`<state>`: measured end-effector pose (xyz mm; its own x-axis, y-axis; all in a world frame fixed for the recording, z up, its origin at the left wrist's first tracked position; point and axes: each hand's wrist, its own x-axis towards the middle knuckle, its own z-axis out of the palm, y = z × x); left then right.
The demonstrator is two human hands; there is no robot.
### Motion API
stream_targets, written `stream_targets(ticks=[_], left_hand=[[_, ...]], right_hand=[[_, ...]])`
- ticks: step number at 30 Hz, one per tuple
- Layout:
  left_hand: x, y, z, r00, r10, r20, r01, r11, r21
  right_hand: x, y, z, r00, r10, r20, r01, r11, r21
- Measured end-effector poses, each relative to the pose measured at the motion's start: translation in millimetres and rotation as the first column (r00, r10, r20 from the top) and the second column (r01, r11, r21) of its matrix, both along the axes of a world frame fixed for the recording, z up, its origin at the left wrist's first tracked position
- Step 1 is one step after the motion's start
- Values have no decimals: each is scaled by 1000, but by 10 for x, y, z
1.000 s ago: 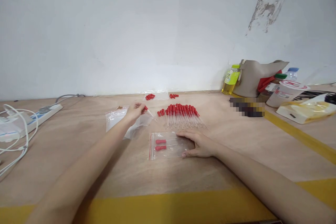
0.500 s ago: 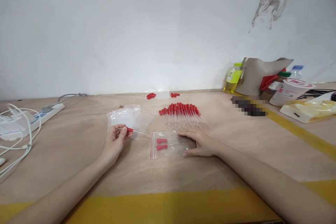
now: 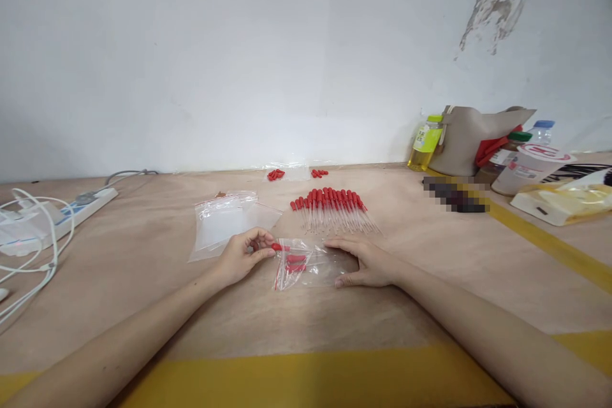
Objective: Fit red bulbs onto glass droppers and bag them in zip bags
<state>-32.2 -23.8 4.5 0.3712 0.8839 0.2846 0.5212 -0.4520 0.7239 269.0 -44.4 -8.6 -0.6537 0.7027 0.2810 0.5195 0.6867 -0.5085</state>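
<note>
A dropper (image 3: 278, 247) with a red rubber bulb is pinched by its bulb end in my left hand (image 3: 248, 255). Its glass end reaches into the mouth of a clear zip bag (image 3: 320, 274); the tip is hard to make out. Inside the bag lie two more droppers (image 3: 295, 263), side by side, bulbs toward the red-striped opening. My right hand (image 3: 366, 260) rests on the bag's far right end, fingers stretched along one edge and thumb apart at the other. Just behind the bag, a row of red-bulbed droppers (image 3: 335, 204) lies with glass tips facing me.
Left of the dropper row are flat clear zip bags (image 3: 222, 223). Loose red bulbs (image 3: 276, 174) lie on plastic by the wall. A power strip (image 3: 86, 210) with white cables stands at left. Bottles (image 3: 423, 143), a grey bag (image 3: 471, 134) and a cup (image 3: 528, 169) crowd the right.
My left hand has moved right, carrying the dropper from beside the zip bag into its opening, and the bag's mouth has lifted and creased. My right hand has stayed in place.
</note>
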Motion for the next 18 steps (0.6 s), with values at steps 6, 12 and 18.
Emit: stream_targets(ticks=[6,12,18], left_hand=[[79,16,-122,999,-31,9,31,999,-25],[102,73,-10,981,-118,-152,133,987,89],[217,134,-28,966,-134,-222,163,980,115]], right_hand=[[1,8,-3,1000,11,-16,-11,1000,-17],[-14,6,9,999,25,-25,-25,1000,2],[-14,-1,19,1000,18,-8,-18,1000,4]])
